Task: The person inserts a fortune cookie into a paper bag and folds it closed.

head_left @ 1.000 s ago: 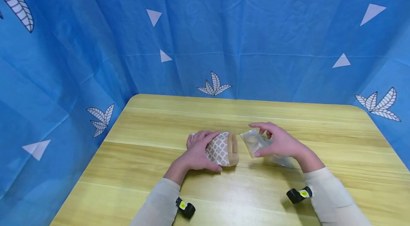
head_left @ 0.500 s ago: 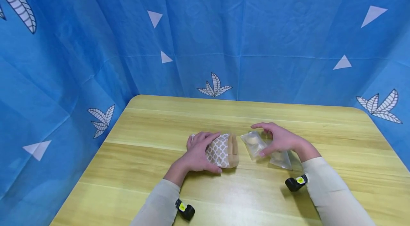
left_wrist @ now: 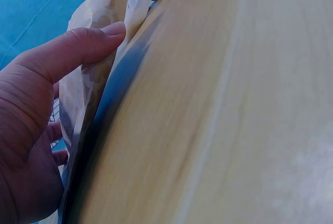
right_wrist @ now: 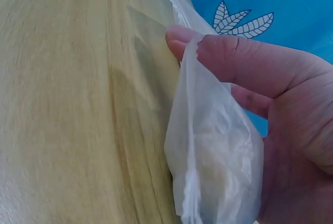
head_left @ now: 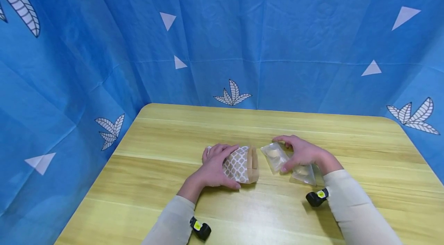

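Note:
My left hand [head_left: 216,166] holds a paper bag [head_left: 237,164] with a white and tan lattice pattern, lying on its side. The bag's plain brown mouth [head_left: 253,164] faces right. In the left wrist view, the thumb [left_wrist: 91,44] lies along its near side and the fingers are mostly hidden behind. My right hand [head_left: 301,152] curls over a clear packet [head_left: 274,156] with something pale inside, thumb at its near side and index finger by its far edge. A second clear packet [head_left: 304,174] lies beneath the palm; in the right wrist view this packet [right_wrist: 218,156] bulges in front of the thumb.
The wooden table [head_left: 194,125] has a blue curtain [head_left: 295,36] with leaf and triangle prints behind it and to the left. Black wrist cameras [head_left: 201,229] are strapped over both pale sleeves.
My right hand has lowered slightly over the packets and its wrist has shifted left. More of the second packet shows beside the palm. My left hand and the paper bag stay put.

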{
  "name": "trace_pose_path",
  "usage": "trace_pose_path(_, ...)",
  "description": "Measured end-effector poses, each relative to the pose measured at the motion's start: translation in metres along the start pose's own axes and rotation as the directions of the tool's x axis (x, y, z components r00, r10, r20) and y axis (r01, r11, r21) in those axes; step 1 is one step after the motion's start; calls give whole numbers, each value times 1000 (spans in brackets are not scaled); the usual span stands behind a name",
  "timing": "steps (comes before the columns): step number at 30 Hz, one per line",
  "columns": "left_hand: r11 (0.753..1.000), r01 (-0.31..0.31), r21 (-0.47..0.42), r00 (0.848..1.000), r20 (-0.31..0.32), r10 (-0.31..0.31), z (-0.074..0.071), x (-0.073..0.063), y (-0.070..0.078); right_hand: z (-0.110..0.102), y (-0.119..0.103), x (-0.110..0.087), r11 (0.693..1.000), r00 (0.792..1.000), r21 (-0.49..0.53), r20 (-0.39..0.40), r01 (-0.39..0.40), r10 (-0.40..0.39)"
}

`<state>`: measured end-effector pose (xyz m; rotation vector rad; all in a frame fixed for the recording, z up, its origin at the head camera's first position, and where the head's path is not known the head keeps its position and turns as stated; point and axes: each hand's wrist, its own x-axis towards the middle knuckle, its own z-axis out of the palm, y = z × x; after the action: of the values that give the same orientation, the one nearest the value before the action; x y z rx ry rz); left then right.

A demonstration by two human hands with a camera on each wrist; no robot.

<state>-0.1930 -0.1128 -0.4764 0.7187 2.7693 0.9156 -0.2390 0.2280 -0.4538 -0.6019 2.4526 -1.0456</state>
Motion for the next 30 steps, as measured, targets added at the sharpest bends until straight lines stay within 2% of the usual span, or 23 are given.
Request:
trace_pose_path(9,1000,1,6,1000,4,-1,0,1,0,-2,3,-2,999,999,32,39,10,-12)
trace_pose_path(16,1000,8,11,1000,5,-8,1,0,-1,-2,6,1,995,996,76,63,58,-63)
trace_pose_path(23,1000,10,13,1000,8,-10,1,0,0,1,3,-3,991,999,131,27,26,-29)
trace_pose_path(26,1000,13,11,1000,7,-13,1,0,0,2,-1,-5,987,999,158,-5,39,-39)
trace_pose_path(30,1000,14,10,1000,3,-14,0,1,1,4,-7,-6,981,995,167,-49,94,-87)
